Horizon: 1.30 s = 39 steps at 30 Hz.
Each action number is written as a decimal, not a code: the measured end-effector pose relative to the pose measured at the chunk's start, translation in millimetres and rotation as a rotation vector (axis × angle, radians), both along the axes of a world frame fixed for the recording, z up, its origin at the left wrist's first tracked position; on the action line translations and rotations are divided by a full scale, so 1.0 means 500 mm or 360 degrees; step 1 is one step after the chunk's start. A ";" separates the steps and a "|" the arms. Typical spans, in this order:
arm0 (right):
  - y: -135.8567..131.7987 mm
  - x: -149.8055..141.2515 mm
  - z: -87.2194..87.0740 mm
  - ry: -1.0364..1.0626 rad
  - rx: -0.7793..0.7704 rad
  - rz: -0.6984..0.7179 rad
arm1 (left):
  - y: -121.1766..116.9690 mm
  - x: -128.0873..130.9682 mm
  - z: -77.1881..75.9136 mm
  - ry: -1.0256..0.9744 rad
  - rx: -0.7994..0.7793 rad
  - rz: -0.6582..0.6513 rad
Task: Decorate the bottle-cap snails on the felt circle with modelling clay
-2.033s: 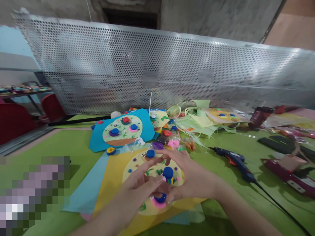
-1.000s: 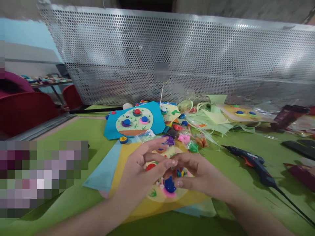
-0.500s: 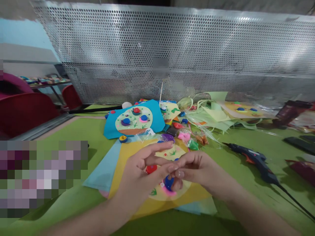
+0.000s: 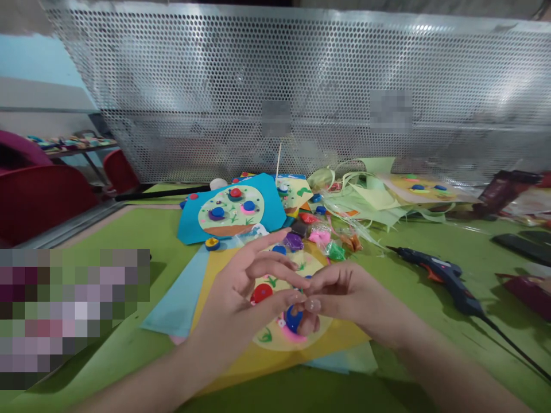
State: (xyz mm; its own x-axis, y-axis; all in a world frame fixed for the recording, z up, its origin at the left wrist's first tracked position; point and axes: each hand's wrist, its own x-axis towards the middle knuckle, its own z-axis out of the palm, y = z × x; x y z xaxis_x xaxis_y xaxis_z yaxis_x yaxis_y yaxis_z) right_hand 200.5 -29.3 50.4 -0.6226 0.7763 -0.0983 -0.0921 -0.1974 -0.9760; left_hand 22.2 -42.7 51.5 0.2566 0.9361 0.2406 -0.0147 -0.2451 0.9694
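My left hand [image 4: 245,292] and my right hand [image 4: 344,295] meet fingertip to fingertip above a yellow sheet [image 4: 344,347]. Thumb and forefinger of each are closed in a pinch, and whatever sits between them is too small to make out. The other left fingers are loosely raised. Beneath the hands lies a pale yellow round [image 4: 316,335] with green grass shapes, partly hidden by my fingers. On it are a red bottle cap [image 4: 262,293] and a blue bottle cap [image 4: 293,319] with pink around its lower edge. Another blue cap [image 4: 279,250] shows behind my left fingers.
Small bags of coloured clay [image 4: 319,237] lie behind the sheet. A blue card [image 4: 275,209] with caps stands at the back left, near a yellow-filled cap [image 4: 212,244]. A glue gun [image 4: 450,281] with its cord lies right. Pale green paper strips [image 4: 365,198] pile up before a perforated metal panel [image 4: 193,86].
My left fingers have lifted and spread a little, so more of the red cap and the round shows. Both hands still meet at the fingertips. The view has shifted slightly.
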 end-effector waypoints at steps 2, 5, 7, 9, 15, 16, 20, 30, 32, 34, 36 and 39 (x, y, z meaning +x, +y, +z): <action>0.000 0.000 -0.001 0.0018 -0.0009 -0.0008 | 0.001 0.001 0.003 -0.0042 0.0009 -0.0007; -0.001 0.000 0.000 0.0036 -0.0043 -0.0022 | 0.002 0.002 0.006 0.0004 0.0016 0.0021; -0.003 0.001 0.001 0.0045 -0.0049 -0.0021 | 0.001 0.001 0.007 0.0030 0.0016 0.0043; -0.003 0.003 0.002 0.0030 -0.0026 -0.0015 | 0.000 0.001 0.007 -0.0003 0.0017 0.0048; 0.011 0.023 0.012 -0.0250 0.0273 0.0083 | 0.004 0.000 0.020 -0.0018 -0.0173 0.0137; 0.015 0.028 0.014 -0.0332 0.0348 0.0038 | 0.004 -0.002 0.022 0.0013 -0.0227 0.0137; 0.022 0.036 0.016 -0.0695 0.0594 -0.0173 | -0.006 -0.023 0.007 0.0118 -0.0370 0.0267; 0.012 0.008 -0.026 -0.1286 0.0989 -0.0211 | -0.082 -0.050 -0.090 0.0635 -0.0422 0.0571; 0.013 0.008 -0.026 -0.1308 0.0988 -0.0216 | -0.078 -0.052 -0.094 0.0673 -0.0421 0.0523; 0.014 0.009 -0.024 -0.1314 0.0989 -0.0231 | -0.072 -0.053 -0.097 0.0665 -0.0430 0.0484; 0.014 0.010 -0.024 -0.1315 0.1002 -0.0247 | -0.068 -0.054 -0.098 0.0647 -0.0443 0.0493; 0.012 0.012 -0.023 -0.1321 0.1017 -0.0267 | -0.065 -0.055 -0.098 0.0666 -0.0431 0.0491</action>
